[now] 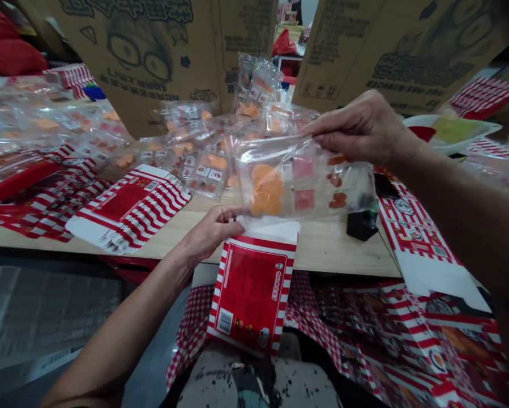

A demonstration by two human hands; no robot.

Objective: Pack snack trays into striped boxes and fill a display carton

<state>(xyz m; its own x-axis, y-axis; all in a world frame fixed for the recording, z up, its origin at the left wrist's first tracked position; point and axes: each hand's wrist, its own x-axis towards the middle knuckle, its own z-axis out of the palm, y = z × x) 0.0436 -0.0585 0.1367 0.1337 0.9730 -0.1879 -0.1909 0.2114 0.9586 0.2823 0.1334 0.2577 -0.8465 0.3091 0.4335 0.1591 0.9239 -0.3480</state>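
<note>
1. I've got the right grip (pixel 358 129) pinching the top edge of a clear bag (pixel 307 180), thumb and fingers pressed together on the film.
2. The bag hangs sideways above the front of the table (pixel 326 250). Through the film I see orange pieces at its left end, two pinkish squares mid-bag and small brown-red shapes toward the right.
3. Left grip (pixel 220 225) is pinching the upper left corner of a red box (pixel 254 292), by its white flap (pixel 275 229).
4. Red box is tilted, over the lap and in front of the table edge; striped border, barcode low on its left. Bag's lower edge overlaps the flap in view; I can't tell if they touch.
5. Just right of the bag's lower end: a black holder (pixel 362 225) on the table. Beyond it, a striped carton (pixel 407 224) runs past the table's front edge.
6. Left of the left grip: a fanned stack of striped cartons (pixel 131 204).
7. Behind the bag: a heap of filled clear bags (pixel 209 167).
8. Farther back, two big cardboard boxes (pixel 152 56) with printed faces. A white tray (pixel 492 129) with something yellow sits behind the right forearm.
</note>
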